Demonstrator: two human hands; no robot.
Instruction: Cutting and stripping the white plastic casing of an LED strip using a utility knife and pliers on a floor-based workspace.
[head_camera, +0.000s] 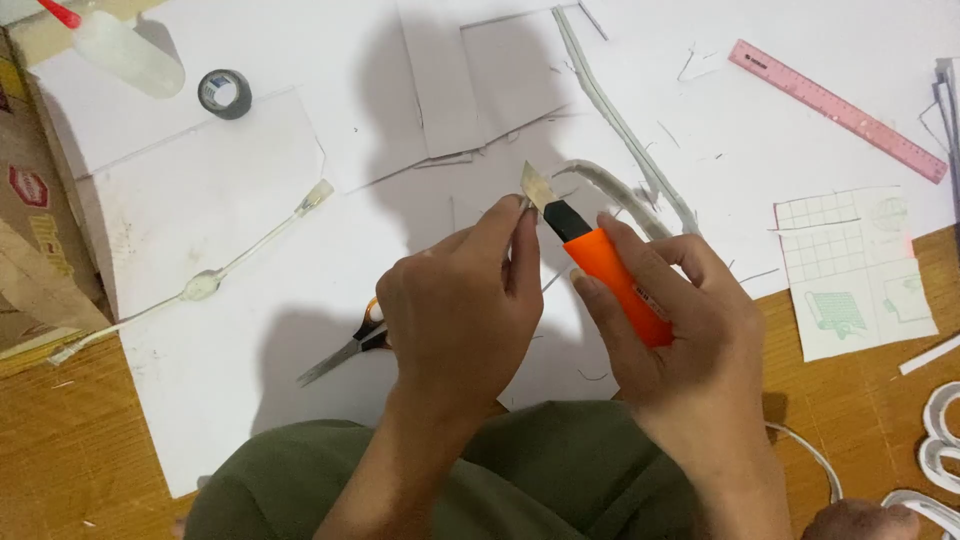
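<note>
Here the right hand (690, 330) grips an orange cutter (608, 270); left hand (462, 310) pinches its blade (536, 186).

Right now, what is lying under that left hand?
Under the left hand lies a pair of scissors on white sheets: the grey blades and part of an orange handle show. The rest of the handles is covered by the hand.

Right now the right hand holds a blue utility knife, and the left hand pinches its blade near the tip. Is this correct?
Not quite. In the head view the utility knife in the right hand is orange, not blue. The left hand does pinch the blade near its tip.
</note>
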